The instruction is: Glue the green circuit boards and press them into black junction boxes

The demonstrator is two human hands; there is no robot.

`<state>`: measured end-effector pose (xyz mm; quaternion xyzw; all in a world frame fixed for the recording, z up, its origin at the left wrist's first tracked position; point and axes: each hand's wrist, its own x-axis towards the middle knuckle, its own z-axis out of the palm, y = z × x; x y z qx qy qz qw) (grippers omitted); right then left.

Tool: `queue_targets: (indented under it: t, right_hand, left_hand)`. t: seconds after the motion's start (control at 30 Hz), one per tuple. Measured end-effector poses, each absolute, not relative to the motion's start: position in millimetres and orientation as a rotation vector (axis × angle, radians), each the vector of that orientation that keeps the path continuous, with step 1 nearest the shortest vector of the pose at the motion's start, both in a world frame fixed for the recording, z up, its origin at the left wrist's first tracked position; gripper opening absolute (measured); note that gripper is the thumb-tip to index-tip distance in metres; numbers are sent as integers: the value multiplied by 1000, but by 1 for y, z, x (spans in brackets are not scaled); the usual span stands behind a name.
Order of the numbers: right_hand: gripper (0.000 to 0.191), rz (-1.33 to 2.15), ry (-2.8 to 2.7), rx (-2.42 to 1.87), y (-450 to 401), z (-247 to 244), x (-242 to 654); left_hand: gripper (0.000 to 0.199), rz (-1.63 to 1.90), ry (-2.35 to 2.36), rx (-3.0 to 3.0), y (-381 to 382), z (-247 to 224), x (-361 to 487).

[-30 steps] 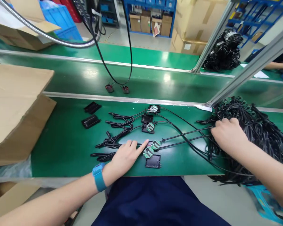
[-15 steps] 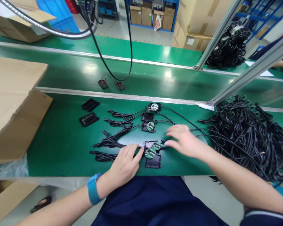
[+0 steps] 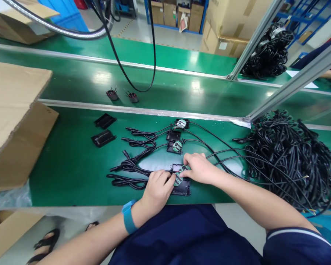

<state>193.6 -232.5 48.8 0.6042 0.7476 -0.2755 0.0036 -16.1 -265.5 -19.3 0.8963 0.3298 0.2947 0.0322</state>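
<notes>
Two round green circuit boards lie close together over a small black plastic case [image 3: 183, 188] near the bench's front edge. My right hand [image 3: 200, 168] is closed, its fingertips pinching the upper circuit board [image 3: 185, 169]. From the left, my left hand [image 3: 157, 189] reaches in with bent fingers; its thumb and index finger close at the left edge of the lower circuit board [image 3: 178, 180]. Coiled black cables [image 3: 129, 181] run under and beside my left fingers. Behind, two more cases each carry a circuit board [image 3: 177, 146], with an open case half [image 3: 173, 135] between them.
A large heap of black cables [image 3: 289, 158] covers the right side. Two black covers [image 3: 103, 138] lie at the left by a cardboard box [image 3: 22, 147]. Two small cylindrical parts [image 3: 132, 97] stand behind the metal rail [image 3: 143, 113]. A black cord loop [image 3: 153, 70] hangs above.
My right hand has moved left and down, from beside the case onto the upper circuit board. My left hand has shifted slightly right, its fingers now against the lower board.
</notes>
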Motion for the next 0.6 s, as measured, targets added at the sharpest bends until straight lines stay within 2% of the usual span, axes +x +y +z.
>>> queue_targets:
  t: [0.2,0.3,0.43,0.6]
  right_hand:
    - [35,-807,2408,1921,-234,46,185]
    - [31,-1005,2503,1874,-228,42,193]
    - [15,-1263,2647,1688,-219,34,202]
    - [13,-973,2797,1441,-211,25,197]
  left_hand:
    - [18,942,867,2853,-261,-23,-15]
    - [20,986,834,2837,-262,-15,-17]
    - [26,984,692,2843,-270,-9,-24]
    - [34,774,594,2925,-273,-18,-27]
